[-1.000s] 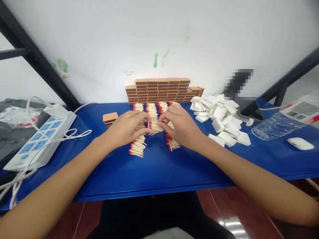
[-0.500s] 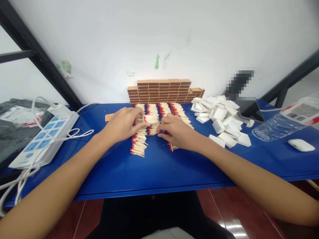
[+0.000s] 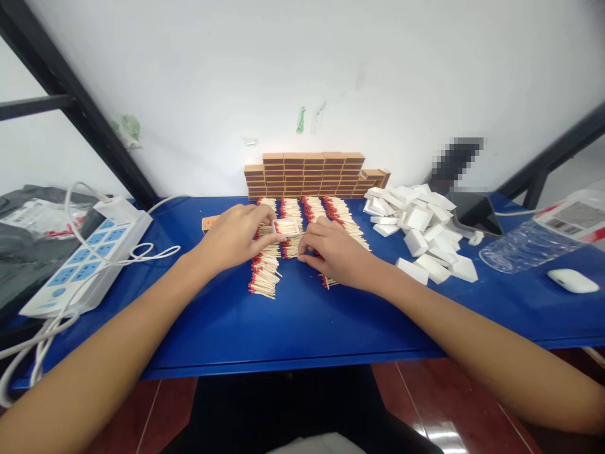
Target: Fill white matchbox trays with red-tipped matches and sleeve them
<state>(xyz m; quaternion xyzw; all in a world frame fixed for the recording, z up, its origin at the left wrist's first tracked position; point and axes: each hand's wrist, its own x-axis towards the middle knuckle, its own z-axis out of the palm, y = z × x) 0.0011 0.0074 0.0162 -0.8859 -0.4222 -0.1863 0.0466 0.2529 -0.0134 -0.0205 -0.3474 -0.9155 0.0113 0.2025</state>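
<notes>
My left hand (image 3: pixel 235 238) grips a small white matchbox tray (image 3: pixel 293 232) between thumb and fingers. Red-headed matches lie inside the tray, which is held over the rows of matches. My right hand (image 3: pixel 333 247) is closed in a pinch just right of the tray, low over the matches; what its fingertips hold, if anything, is hidden. Under and around both hands, loose matches (image 3: pixel 265 278) are laid in several long rows running toward the wall. An orange matchbox sleeve (image 3: pixel 208 222) lies partly behind my left hand.
Brown matchboxes (image 3: pixel 302 170) are stacked against the wall. White trays (image 3: pixel 418 219) lie in a heap to the right, near a dark device (image 3: pixel 477 213), a clear plastic package (image 3: pixel 513 246) and a white earbud case (image 3: pixel 573 280). A power strip (image 3: pixel 89 265) with cables occupies the left.
The whole view has shifted slightly. Both hands keep nearly the same places, with the tray still in my left hand and my right hand still pinched.
</notes>
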